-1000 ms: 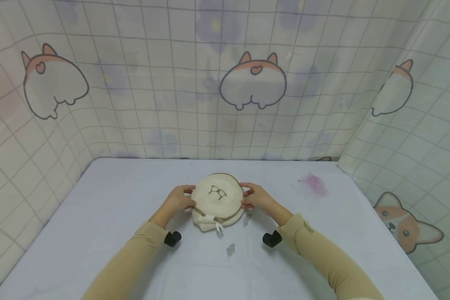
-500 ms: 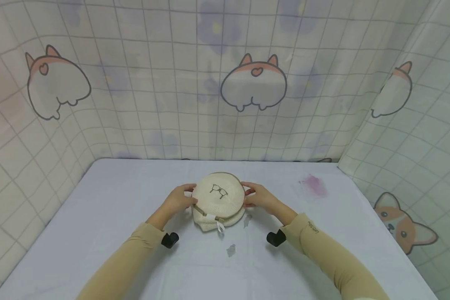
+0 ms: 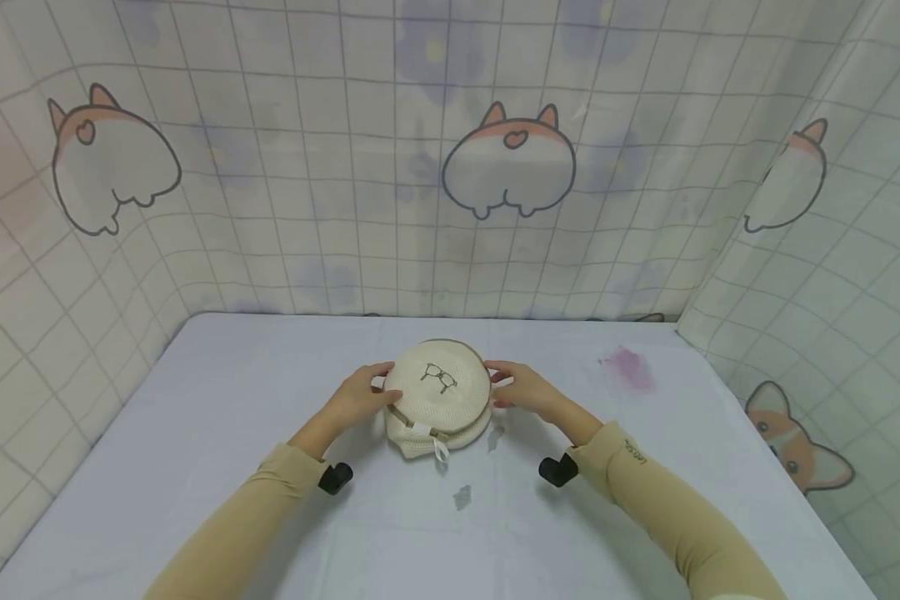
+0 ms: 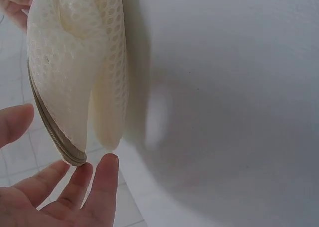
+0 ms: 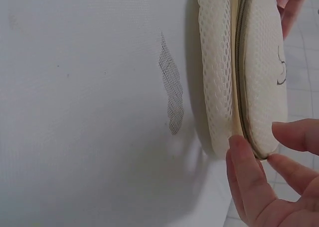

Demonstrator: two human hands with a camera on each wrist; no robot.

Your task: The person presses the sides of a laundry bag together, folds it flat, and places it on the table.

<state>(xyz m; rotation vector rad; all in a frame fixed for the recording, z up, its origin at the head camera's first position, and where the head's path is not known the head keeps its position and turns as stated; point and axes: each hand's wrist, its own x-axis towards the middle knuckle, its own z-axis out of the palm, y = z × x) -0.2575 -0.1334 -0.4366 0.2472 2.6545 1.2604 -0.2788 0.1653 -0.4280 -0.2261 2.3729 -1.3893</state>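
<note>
A round cream mesh laundry bag (image 3: 438, 396) lies flattened on the white table, with a pair of glasses drawn on its top. A beige zipper (image 5: 240, 62) runs round its rim, and a small white loop (image 3: 441, 451) hangs at the front. My left hand (image 3: 357, 394) is at the bag's left side, its fingertips right at the rim. In the left wrist view its thumb (image 4: 17, 122) stands off from the bag. On the right side, my right hand (image 3: 528, 392) has its fingers (image 5: 244, 155) against the edge, the thumb held apart from them.
The table (image 3: 255, 383) meets a grid-patterned curtain (image 3: 307, 167) with corgi drawings behind and at both sides. Grey patches (image 3: 462, 498) and a pink stain (image 3: 630, 369) mark the tabletop. A black wrist camera (image 3: 335, 478) sits below each hand.
My left thumb has moved from the bag's rim to over its top. The right hand has shifted slightly right, its thumb off the edge. The bag has barely moved.
</note>
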